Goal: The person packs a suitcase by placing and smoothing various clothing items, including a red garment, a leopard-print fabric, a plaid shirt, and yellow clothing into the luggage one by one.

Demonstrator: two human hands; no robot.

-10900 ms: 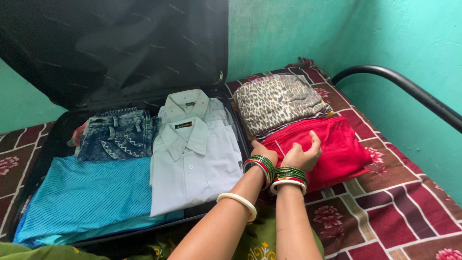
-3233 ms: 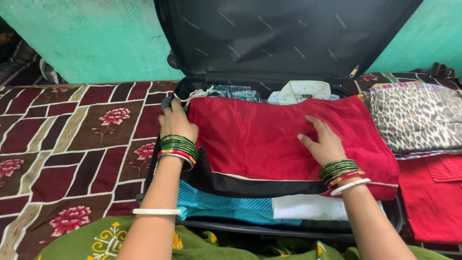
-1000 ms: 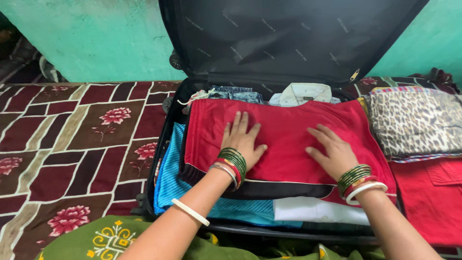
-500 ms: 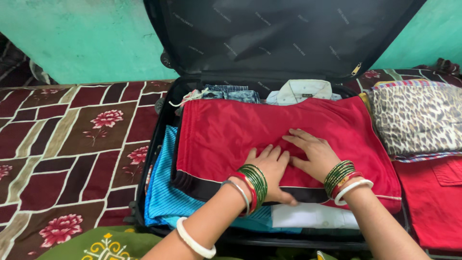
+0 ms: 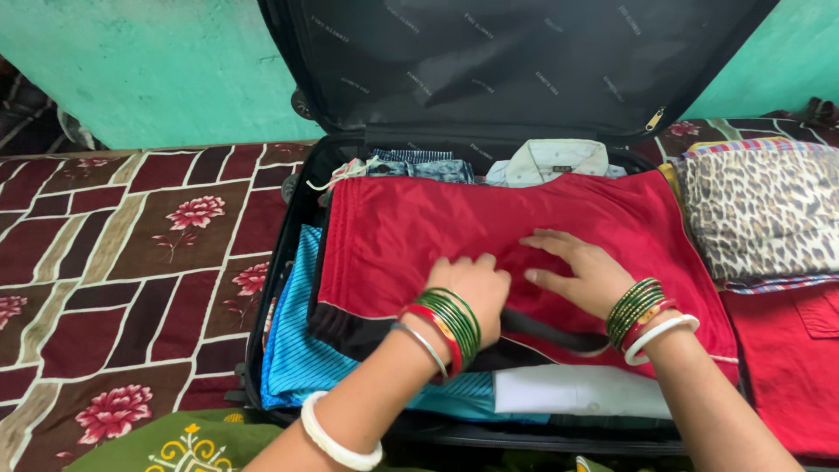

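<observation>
An open black suitcase (image 5: 288,253) lies on the bed with its lid (image 5: 507,61) propped against the wall. A folded red garment with a black hem (image 5: 411,236) lies on top of the packed clothes. My left hand (image 5: 468,293) curls its fingers over the garment's near black edge and grips it. My right hand (image 5: 581,271) presses flat on the red cloth just to the right. Under the garment show a blue striped cloth (image 5: 301,350), a white shirt (image 5: 577,392), a collared shirt (image 5: 555,159) and denim (image 5: 419,166).
A leopard-print folded cloth (image 5: 765,210) and another red garment (image 5: 791,367) lie on the bed to the right of the case. The maroon floral bedsheet (image 5: 131,253) spreads out to the left. A teal wall stands behind.
My left hand slid from the garment's left-middle to its near hem and closed on it, lifting the black edge a little. My right hand stayed pressed on the cloth.
</observation>
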